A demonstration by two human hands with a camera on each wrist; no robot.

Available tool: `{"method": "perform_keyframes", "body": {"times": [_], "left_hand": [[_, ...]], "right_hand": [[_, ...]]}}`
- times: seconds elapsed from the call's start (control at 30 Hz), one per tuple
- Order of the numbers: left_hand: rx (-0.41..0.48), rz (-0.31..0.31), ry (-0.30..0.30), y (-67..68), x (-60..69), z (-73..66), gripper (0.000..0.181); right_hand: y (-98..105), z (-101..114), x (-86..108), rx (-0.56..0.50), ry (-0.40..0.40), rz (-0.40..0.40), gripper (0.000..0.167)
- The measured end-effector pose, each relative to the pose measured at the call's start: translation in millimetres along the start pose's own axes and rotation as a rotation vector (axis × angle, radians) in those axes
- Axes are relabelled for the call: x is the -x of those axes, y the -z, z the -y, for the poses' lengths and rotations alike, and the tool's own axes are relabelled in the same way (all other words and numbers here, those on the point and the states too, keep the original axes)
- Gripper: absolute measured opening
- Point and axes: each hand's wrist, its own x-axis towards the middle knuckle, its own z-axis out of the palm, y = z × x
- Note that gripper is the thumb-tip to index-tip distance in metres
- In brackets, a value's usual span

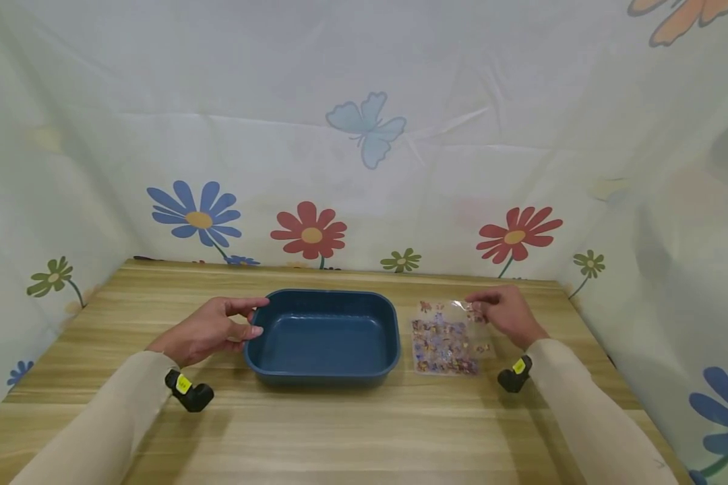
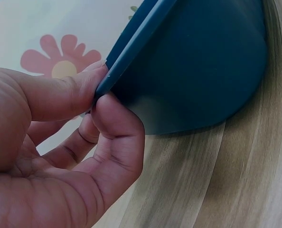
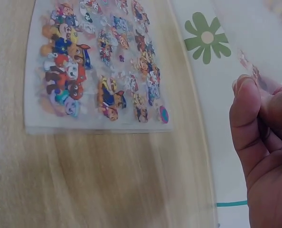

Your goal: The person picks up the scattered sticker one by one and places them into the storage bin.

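A dark blue rectangular tray [image 1: 397, 337] stands on the wooden table, its inside bare. My left hand [image 1: 209, 331] pinches the tray's left rim; in the left wrist view the thumb and curled index finger of the left hand [image 2: 70, 137] meet on the rim [image 2: 131, 50]. Right of the tray lie clear sheets of small cartoon stickers [image 1: 443, 347], seen larger as a sticker stack [image 3: 108, 61] in the right wrist view. My right hand [image 1: 509, 315] pinches the upper right edge of a clear film over them; close up, the right hand [image 3: 267, 128] holds it between thumb and finger.
The light wooden table [image 1: 315, 438] ends at the back against a pale curtain [image 1: 267, 148] printed with flowers and butterflies. More curtain hangs at both sides. A black wrist camera [image 1: 189, 391] sits on the left sleeve and another black camera [image 1: 514, 374] on the right.
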Motion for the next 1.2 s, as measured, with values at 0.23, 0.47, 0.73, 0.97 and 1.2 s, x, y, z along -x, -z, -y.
{"method": "perform_keyframes", "body": {"times": [0.23, 0.47, 0.73, 0.97, 1.2], "left_hand": [[0.003, 0.003, 0.002, 0.1, -0.5, -0.2, 0.077], [-0.003, 0.000, 0.004, 0.2, -1.5, 0.5, 0.077], [-0.001, -0.003, 0.005, -0.6, 0.3, -0.6, 0.076], [-0.001, -0.002, 0.005, -0.7, 0.4, -1.4, 0.076], [-0.008, -0.005, 0.004, -0.7, 0.2, -1.7, 0.076]], "right_hand": [[0.4, 5.3, -1.2, -0.015, 0.018, 0.017, 0.023], [-2.2, 14.1, -1.5, -0.037, 0.001, 0.045, 0.024], [-8.3, 22.8, -2.7, -0.054, -0.015, 0.057, 0.024], [-12.5, 26.7, -5.1, -0.056, -0.003, 0.072, 0.025], [-16.0, 36.0, -5.0, -0.065, 0.018, 0.086, 0.024]]}}
